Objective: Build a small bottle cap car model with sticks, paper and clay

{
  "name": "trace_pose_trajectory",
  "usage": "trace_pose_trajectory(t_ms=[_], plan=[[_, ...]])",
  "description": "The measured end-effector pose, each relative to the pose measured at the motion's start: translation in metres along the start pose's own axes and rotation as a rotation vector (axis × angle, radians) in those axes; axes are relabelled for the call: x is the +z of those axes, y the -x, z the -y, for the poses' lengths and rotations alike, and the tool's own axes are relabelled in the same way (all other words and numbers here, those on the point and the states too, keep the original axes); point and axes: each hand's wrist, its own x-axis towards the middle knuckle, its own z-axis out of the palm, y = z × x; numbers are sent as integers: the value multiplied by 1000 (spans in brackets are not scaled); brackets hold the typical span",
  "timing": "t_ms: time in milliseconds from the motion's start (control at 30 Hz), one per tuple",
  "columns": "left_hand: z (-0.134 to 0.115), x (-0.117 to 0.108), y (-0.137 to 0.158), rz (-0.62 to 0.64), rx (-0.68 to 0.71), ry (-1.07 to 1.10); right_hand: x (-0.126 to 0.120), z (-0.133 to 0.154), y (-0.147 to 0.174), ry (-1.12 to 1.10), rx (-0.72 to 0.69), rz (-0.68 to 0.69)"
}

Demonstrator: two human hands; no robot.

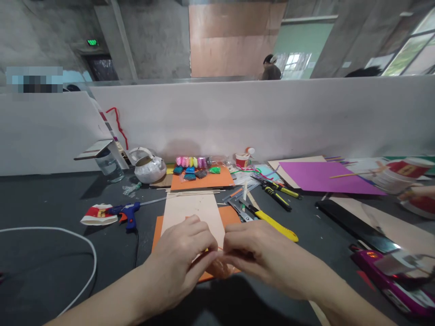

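In the head view, my left hand (190,244) and my right hand (258,251) meet close to the table's near edge. Fingers and thumbs of both are pinched on a crinkled see-through plastic packet (221,269); the hands hide most of it, so its contents cannot be made out. Beneath lie a pale cardboard strip (190,206) and orange sheets (158,231). Just beyond my right hand is a yellow-handled utility knife (277,225), beside silver scissors (239,212).
A blue glue gun (130,213) rests left. Behind are a white teapot-like vessel (150,168), a glass jar (110,167) and colourful clay packets (193,161). Pliers (277,197), purple paper (329,177) and a magenta power strip (390,283) lie right. Another person's hand (416,192) is at far right.
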Motion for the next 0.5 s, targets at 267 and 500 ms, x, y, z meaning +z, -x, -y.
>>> trace_pose_trajectory(t_ms=[267, 500], plan=[[41, -34, -20, -275, -175, 15, -18, -48, 20, -150, 220, -191], [149, -45, -110, -348, -519, 130, 2, -69, 25, -503, 423, -332]])
